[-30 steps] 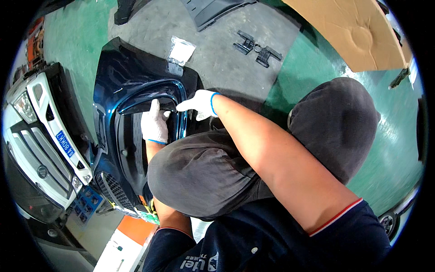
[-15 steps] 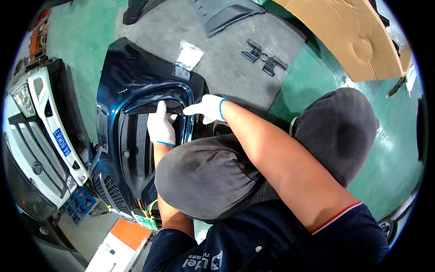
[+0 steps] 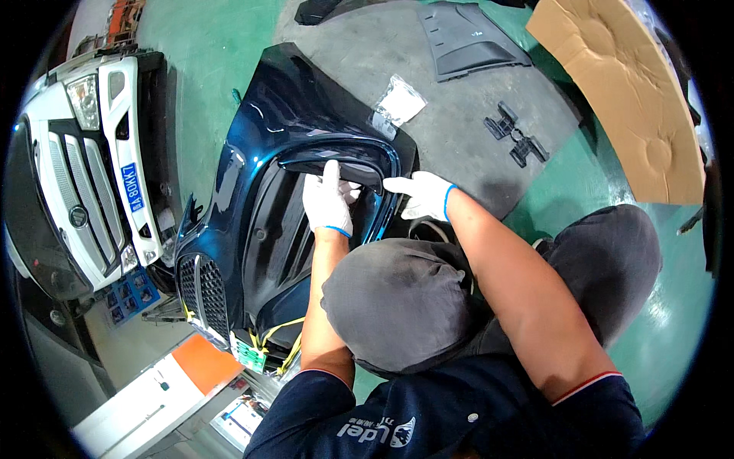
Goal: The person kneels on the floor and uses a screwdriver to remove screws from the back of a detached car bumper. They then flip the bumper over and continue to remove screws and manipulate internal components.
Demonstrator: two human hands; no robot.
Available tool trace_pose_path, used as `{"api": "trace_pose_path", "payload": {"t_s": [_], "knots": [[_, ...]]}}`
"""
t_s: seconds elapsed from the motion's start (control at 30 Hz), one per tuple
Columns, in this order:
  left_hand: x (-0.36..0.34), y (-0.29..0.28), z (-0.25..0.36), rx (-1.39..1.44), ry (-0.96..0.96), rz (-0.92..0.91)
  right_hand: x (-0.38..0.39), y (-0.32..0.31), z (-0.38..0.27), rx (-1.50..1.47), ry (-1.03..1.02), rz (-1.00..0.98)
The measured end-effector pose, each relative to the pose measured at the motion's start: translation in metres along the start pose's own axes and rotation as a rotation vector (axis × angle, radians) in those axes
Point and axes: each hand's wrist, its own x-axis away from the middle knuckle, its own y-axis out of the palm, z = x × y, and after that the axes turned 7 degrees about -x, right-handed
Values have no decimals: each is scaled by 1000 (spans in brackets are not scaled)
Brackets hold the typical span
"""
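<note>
A glossy dark blue car bumper (image 3: 267,115) lies on the floor ahead and to my left, with a rounded recess framed in shiny blue. Across the upper part of this recess runs a dark curved trim strip (image 3: 355,170). My left hand (image 3: 329,203), in a white glove, grips the strip's lower edge, one digit straight over it and the others curled. At the bumper's right edge is my gloved right hand (image 3: 427,195). One digit stretches onto the rim beside the strip's end; its other fingers are folded at the edge and partly hidden.
A clear plastic bag with white contents (image 3: 401,101) lies by the bumper. Beyond are a grey plastic panel (image 3: 470,42), black brackets (image 3: 516,134) and a cardboard sheet (image 3: 634,99). A white vehicle front (image 3: 92,168) stands left; my knees (image 3: 397,306) are close below my hands.
The view has shifted, so the bumper and floor things appear farther right. Both hands stay at the recess, the left still on the strip and the right at the rim.
</note>
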Motion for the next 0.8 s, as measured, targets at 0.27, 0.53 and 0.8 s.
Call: {"api": "trace_pose_path", "payload": {"t_s": [0.27, 0.53, 0.8], "knots": [[-5, -13, -9, 0, 51, -84, -10, 3, 6, -65, 16, 7], [-6, -9, -9, 21, 27, -124, -24, -8, 10, -50, 12, -58], [0, -6, -1, 76, 15, -98, -23, -4, 13, -97, -69, -12]]}}
